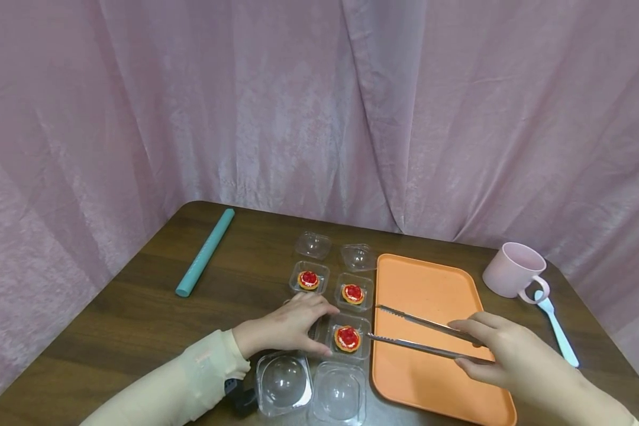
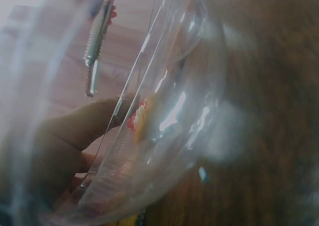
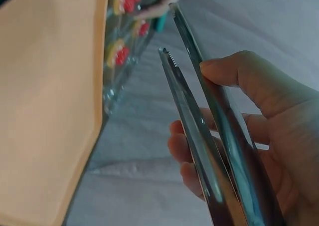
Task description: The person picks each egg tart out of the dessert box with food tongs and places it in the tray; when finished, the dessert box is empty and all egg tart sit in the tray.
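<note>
Right hand point(image 1: 511, 354), thumb and fingers half-spread, holds parted metal tongs point(image 1: 431, 349), long axis pointing left toward the nearest red-topped tart point(image 1: 347, 338) in its clear plastic box point(image 1: 360, 321). Left hand point(image 1: 293, 325) — nearer, spread beside the box — may grip it; I cannot tell.

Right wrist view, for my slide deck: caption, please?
Right grip holding metal tongs, tips apart, near orange tray and tarts.

Dark wood-grain bench point(image 1: 133, 319), pink draped curtain point(image 1: 277, 118) behind it and along both sides. Teal rod point(image 1: 205, 253) lying at back left, angled, well apart from the rest. Pink mug point(image 1: 499, 277) upright near back right corner, handle toward near right. Light-blue utensil point(image 1: 560, 336) lying flat, wide end by the mug handle; contact unclear.
</note>
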`<action>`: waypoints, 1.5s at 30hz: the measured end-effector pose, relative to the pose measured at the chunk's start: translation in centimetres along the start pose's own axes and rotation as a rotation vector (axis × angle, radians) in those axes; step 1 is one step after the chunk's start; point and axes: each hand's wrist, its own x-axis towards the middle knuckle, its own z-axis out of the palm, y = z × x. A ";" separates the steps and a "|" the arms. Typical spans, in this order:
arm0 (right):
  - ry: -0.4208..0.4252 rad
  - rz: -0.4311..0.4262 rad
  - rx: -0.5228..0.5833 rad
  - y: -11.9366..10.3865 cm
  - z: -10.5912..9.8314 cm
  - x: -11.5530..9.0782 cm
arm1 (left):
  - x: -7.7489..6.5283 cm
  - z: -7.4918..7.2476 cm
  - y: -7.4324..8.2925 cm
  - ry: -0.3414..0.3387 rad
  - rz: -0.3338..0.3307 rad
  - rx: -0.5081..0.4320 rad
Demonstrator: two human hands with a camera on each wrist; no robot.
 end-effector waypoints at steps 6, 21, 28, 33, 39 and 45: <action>-0.065 0.005 0.015 -1.1 1.4 0.9 | 0.0 -0.1 0.2 -0.005 -0.006 0.000; -0.238 0.090 -0.036 -3.2 2.9 2.7 | 0.0 -0.3 0.4 -0.012 -0.016 -0.007; -0.267 0.097 -0.070 -3.6 3.3 3.2 | 0.0 -0.3 0.4 -0.013 -0.017 0.001; -0.291 0.110 -0.071 -3.9 3.5 3.5 | 0.0 -0.1 0.3 -0.013 -0.016 0.004; -0.267 0.078 -0.086 -3.9 3.8 3.7 | 0.0 -0.1 0.1 -0.012 -0.013 0.004; -0.274 0.086 -0.079 -3.9 3.9 3.6 | 0.1 -0.1 0.2 -0.016 -0.016 0.007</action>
